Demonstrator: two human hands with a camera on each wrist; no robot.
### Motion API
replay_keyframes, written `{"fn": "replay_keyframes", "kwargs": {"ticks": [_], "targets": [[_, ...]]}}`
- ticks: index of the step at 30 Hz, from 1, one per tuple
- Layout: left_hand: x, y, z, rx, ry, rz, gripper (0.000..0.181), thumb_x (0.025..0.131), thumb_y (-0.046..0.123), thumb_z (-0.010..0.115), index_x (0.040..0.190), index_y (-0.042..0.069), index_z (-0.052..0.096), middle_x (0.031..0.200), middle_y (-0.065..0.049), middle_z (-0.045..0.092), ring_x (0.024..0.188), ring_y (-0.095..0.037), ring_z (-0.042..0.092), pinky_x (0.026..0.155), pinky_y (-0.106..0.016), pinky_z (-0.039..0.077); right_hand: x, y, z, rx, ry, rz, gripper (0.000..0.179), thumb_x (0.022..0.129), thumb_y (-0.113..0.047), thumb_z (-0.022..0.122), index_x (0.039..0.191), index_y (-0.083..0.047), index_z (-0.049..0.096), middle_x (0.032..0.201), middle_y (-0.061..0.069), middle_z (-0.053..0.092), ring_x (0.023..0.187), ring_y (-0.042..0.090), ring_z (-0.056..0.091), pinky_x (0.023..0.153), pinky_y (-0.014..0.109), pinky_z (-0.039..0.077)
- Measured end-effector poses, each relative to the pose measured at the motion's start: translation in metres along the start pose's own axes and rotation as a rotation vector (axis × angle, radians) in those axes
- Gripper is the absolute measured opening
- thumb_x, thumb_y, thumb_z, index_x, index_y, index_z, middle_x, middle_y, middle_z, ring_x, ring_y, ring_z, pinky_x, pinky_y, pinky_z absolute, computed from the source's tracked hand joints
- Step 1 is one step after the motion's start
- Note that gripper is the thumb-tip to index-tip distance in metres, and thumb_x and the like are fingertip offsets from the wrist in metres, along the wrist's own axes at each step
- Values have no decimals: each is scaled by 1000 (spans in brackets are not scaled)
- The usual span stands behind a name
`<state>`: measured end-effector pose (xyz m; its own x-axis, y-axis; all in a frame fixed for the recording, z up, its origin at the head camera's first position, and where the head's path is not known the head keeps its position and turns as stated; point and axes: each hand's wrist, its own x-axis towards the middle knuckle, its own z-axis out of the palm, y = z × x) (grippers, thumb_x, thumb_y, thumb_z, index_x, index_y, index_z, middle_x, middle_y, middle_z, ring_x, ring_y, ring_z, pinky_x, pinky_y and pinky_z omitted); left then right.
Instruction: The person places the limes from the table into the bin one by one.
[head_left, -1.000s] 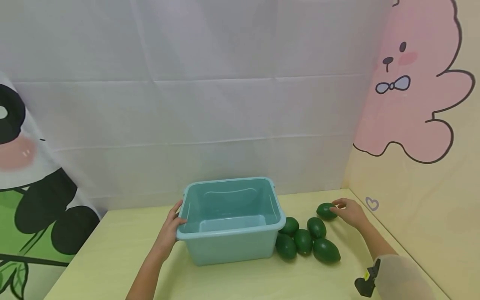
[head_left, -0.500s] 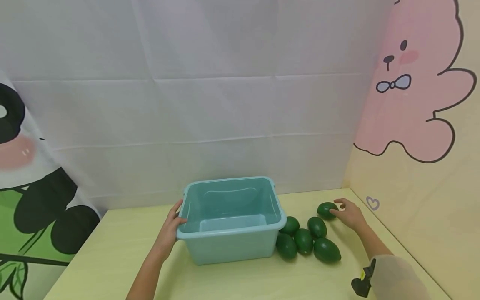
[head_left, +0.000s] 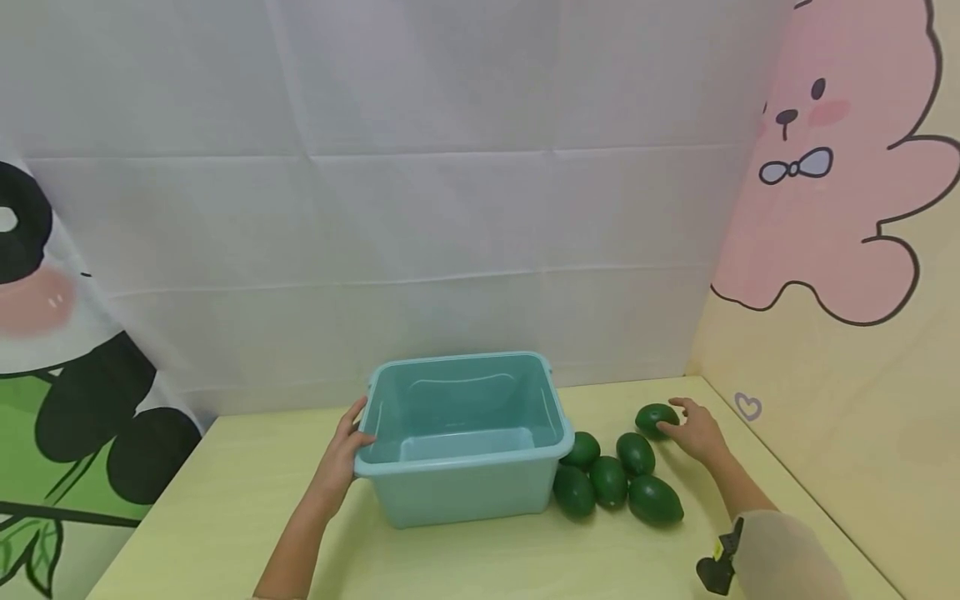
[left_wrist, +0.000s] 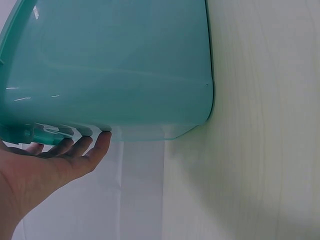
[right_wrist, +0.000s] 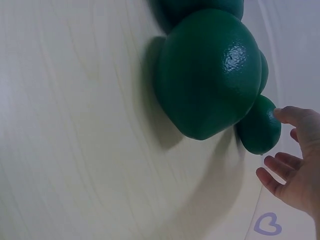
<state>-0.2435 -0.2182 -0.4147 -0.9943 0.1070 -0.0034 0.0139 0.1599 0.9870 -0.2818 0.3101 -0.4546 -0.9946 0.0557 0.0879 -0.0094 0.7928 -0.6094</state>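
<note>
My left hand (head_left: pixel 341 458) holds the left end of a pale turquoise plastic tub (head_left: pixel 465 492), thumb over the rim and the other fingers outside, under the lip. In the left wrist view those fingers (left_wrist: pixel 102 145) bend up against the tub's outer wall. Nothing shows inside the tub. At the far right, my right hand (head_left: pixel 697 429) reaches to a dark green avocado (head_left: pixel 656 419), the one farthest back. Its thumb (right_wrist: pixel 287 114) is right at the avocado's skin, while the other fingers are spread and stand off from it.
Several more green avocados (head_left: pixel 655 500) lie clustered against the tub's right side on the pale yellow table (head_left: pixel 480 567). A white cloth (head_left: pixel 450 217) hangs behind. On the right stands a yellow wall (head_left: pixel 825 433) with a pink bear drawing (head_left: pixel 832 217).
My right hand's thumb and forefinger have spread a little apart at the back avocado. My left hand and the tub have stayed put; the head view has shifted slightly.
</note>
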Motion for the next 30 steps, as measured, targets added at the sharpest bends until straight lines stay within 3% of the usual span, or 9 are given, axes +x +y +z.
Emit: {"fn": "replay_keyframes", "kwargs": {"ticks": [10,17,30], "targets": [[1,-2,-3,3,-9,1,68,91,13,35,152,23,7,152,-22,15,129,-42,33,88,-38,42,4,2,12,-16,28,1,62,87,-21,58,134,12,35,125,45,36,116,58,37,93,62,35],[0,-2,-4,1,-6,3,68,91,13,35,152,24,7,152,-22,15,129,-42,33,88,-38,41,2,-3,14,-24,7,-25,67,86,-20,60,137,13,30,134,42,33,122,57,32,98,63,29],[-12,5,6,7,16,3,68,90,12,35,152,22,8,152,-23,15,129,-43,33,88,-39,42,-1,0,11,-24,14,16,57,87,-19,59,130,9,37,128,40,41,116,55,41,93,60,36]]}}
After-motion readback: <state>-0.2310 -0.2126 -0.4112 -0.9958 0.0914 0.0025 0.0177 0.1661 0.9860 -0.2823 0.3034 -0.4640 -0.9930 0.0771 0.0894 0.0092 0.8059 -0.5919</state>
